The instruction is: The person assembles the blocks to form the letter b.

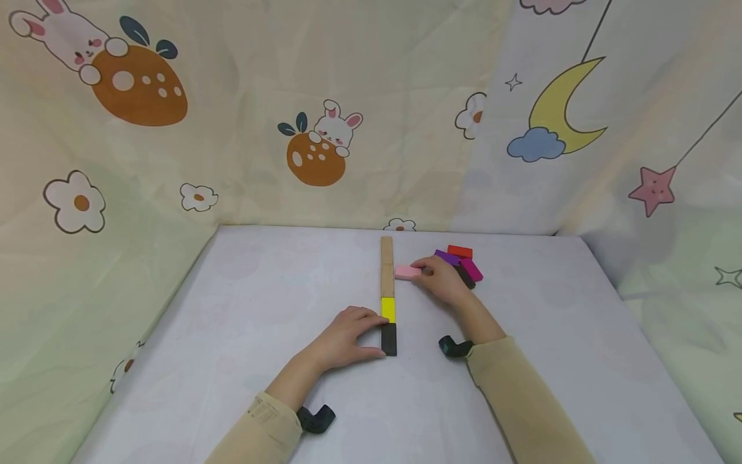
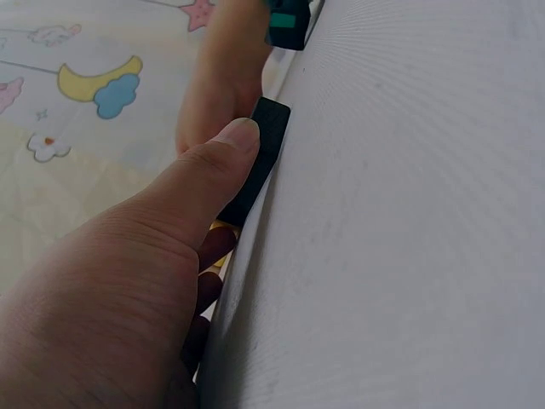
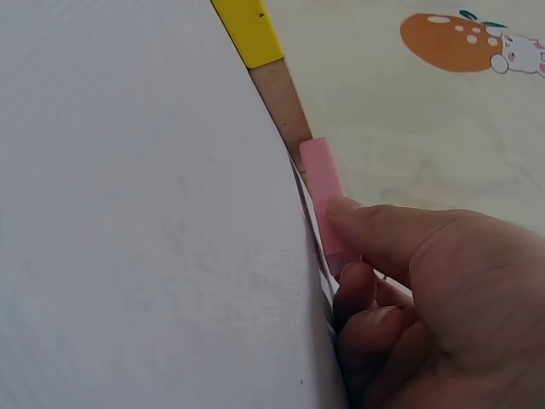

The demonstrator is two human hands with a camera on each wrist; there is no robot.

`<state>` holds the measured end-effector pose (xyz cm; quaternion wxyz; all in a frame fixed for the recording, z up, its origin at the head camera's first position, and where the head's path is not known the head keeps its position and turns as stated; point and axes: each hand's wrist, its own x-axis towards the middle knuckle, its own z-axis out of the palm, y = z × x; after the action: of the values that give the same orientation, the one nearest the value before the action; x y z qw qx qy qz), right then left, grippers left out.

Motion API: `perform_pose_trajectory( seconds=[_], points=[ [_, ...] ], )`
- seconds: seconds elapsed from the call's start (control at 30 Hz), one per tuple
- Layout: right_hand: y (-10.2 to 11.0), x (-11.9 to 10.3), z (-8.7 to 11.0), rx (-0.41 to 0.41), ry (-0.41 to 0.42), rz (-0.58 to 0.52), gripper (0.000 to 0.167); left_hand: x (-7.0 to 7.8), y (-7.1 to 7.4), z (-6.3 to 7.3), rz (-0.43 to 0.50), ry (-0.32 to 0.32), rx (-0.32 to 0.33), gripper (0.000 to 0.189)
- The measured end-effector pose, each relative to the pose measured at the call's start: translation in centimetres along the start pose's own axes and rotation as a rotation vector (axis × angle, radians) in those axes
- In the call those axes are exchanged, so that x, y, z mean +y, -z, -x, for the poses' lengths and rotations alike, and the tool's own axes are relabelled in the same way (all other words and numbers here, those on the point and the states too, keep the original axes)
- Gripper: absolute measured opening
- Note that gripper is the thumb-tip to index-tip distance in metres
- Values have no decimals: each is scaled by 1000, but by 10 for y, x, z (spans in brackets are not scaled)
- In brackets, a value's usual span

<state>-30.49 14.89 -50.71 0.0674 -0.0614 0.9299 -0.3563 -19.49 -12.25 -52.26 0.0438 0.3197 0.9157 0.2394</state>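
Observation:
A straight row of blocks runs away from me in the head view: a black block [image 1: 389,340] nearest, a yellow block [image 1: 388,309] behind it, then two wooden blocks [image 1: 386,280]. My left hand [image 1: 343,338] holds the black block from the left, thumb by its near end and fingertips by the seam with the yellow one. In the left wrist view the thumb lies against the black block [image 2: 262,141]. My right hand [image 1: 443,278] pinches a pink block [image 1: 407,272] lying crosswise beside the wooden blocks. Whether the pink block [image 3: 321,175] touches them I cannot tell.
Right of the row, partly behind my right hand, lies a loose pile: a red block [image 1: 460,251], a purple block [image 1: 445,256], a magenta block [image 1: 472,269] and a dark block [image 1: 464,277]. The white table [image 1: 232,309] is enclosed by printed cloth walls [image 1: 243,142].

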Motion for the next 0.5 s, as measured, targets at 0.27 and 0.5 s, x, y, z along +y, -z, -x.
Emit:
perform_pose_trajectory(
  seconds=[0.27, 0.5],
  points=[
    [-2, 0, 0, 4, 5, 24, 35, 1, 0, 0, 6, 16, -12, 62],
    [-3, -3, 1, 1, -4, 25, 35, 0, 0, 0, 21, 22, -16, 61]
  ],
)
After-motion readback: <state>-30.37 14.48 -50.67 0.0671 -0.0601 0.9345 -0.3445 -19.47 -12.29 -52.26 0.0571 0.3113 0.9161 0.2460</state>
